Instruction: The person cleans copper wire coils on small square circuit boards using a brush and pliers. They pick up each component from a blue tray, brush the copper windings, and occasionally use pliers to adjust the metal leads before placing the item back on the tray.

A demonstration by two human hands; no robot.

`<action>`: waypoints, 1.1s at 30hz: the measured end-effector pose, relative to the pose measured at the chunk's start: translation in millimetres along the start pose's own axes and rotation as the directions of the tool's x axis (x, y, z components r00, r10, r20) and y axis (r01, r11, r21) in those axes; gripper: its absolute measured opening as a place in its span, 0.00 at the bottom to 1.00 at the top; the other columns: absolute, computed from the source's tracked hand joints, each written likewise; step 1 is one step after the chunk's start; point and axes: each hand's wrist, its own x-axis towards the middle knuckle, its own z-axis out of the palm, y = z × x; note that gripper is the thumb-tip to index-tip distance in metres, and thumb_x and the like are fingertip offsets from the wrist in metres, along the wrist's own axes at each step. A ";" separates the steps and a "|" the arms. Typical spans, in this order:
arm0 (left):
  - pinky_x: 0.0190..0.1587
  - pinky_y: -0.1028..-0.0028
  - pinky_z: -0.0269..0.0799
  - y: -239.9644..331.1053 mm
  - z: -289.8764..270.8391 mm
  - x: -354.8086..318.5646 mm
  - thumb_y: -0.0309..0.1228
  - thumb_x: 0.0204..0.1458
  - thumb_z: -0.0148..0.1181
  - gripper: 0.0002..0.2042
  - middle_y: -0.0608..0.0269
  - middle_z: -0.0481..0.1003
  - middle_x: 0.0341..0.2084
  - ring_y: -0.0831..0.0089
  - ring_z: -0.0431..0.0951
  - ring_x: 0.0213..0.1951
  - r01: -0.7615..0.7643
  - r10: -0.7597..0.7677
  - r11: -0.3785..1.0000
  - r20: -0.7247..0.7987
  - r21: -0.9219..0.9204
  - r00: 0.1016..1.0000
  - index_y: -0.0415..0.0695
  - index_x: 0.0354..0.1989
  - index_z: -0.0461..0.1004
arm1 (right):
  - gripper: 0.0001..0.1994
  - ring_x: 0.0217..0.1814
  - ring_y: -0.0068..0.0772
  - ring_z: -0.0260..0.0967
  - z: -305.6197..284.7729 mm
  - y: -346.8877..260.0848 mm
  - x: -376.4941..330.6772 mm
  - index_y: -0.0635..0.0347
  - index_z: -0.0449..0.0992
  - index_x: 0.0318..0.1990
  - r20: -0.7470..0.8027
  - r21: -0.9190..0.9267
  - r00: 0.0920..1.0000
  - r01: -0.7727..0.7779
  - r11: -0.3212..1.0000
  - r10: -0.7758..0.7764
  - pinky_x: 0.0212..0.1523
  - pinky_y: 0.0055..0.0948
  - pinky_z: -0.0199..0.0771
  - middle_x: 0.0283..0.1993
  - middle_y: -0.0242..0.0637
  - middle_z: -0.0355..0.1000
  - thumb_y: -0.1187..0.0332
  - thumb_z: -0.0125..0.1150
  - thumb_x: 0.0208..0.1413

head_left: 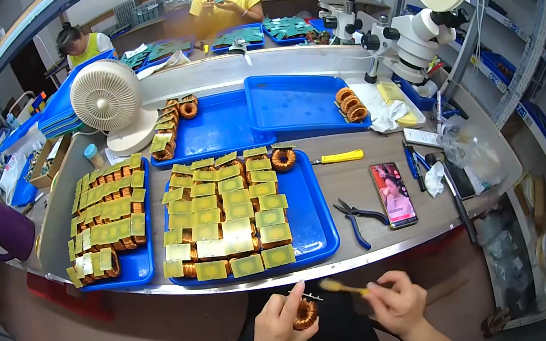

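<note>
Above my lap, in front of the bench edge, my left hand (279, 326) is closed around a copper-wound ring coil (305, 314). Thin pale pins stick out at the coil's upper side. My right hand (398, 302) pinches a small yellowish brush (341, 286) by its thin handle. The brush's wider end points left toward the coil, apart from it. On the bench ahead, a blue tray (308, 226) carries rows of similar coils topped with yellow-green square boards (236, 210). One bare-topped coil (283, 160) sits in that tray's far right corner.
Another blue tray (135, 268) of boarded coils stands left. Two more trays (293, 97) lie behind. Right of centre are a yellow-handled knife (340, 157), pliers (358, 217) and a phone (394, 193). A fan (107, 101) and microscope (415, 47) flank the bench. Two people work beyond.
</note>
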 end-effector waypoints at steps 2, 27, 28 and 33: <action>0.26 0.74 0.68 5.9 -3.1 0.3 0.31 0.29 0.69 0.36 0.64 0.66 0.24 0.71 0.68 0.24 0.030 -0.030 0.999 -0.019 -0.022 0.999 0.41 0.54 0.63 | 0.08 0.13 0.22 0.63 4.2 0.8 -5.6 0.52 0.79 0.28 -0.041 0.218 0.999 -0.002 0.976 0.011 0.14 0.20 0.63 0.29 0.29 0.69 0.68 0.69 0.36; 0.24 0.74 0.67 7.7 6.2 -3.4 0.33 0.26 0.73 0.42 0.59 0.66 0.26 0.69 0.68 0.24 0.078 -0.082 0.995 -0.064 -0.064 0.995 0.37 0.54 0.58 | 0.08 0.15 0.19 0.63 16.3 -15.9 -21.8 0.53 0.80 0.30 0.150 0.438 0.980 -0.182 0.881 0.127 0.16 0.16 0.62 0.28 0.28 0.67 0.68 0.68 0.39; 0.25 0.75 0.67 8.9 4.6 -3.0 0.33 0.26 0.73 0.42 0.59 0.66 0.26 0.69 0.68 0.24 0.072 -0.075 0.996 -0.047 -0.051 0.996 0.37 0.54 0.58 | 0.07 0.15 0.18 0.63 15.8 -19.0 -27.3 0.53 0.80 0.30 0.172 0.480 0.980 -0.171 0.861 0.099 0.16 0.17 0.62 0.28 0.28 0.67 0.69 0.68 0.38; 0.26 0.77 0.69 1.8 7.1 -1.3 0.34 0.25 0.74 0.44 0.61 0.65 0.26 0.71 0.70 0.27 0.089 -0.095 0.994 -0.103 -0.061 0.990 0.37 0.55 0.56 | 0.04 0.20 0.32 0.66 12.0 1.3 2.4 0.49 0.78 0.26 -0.205 -0.008 0.979 0.003 1.000 -0.004 0.18 0.27 0.66 0.29 0.33 0.65 0.70 0.66 0.39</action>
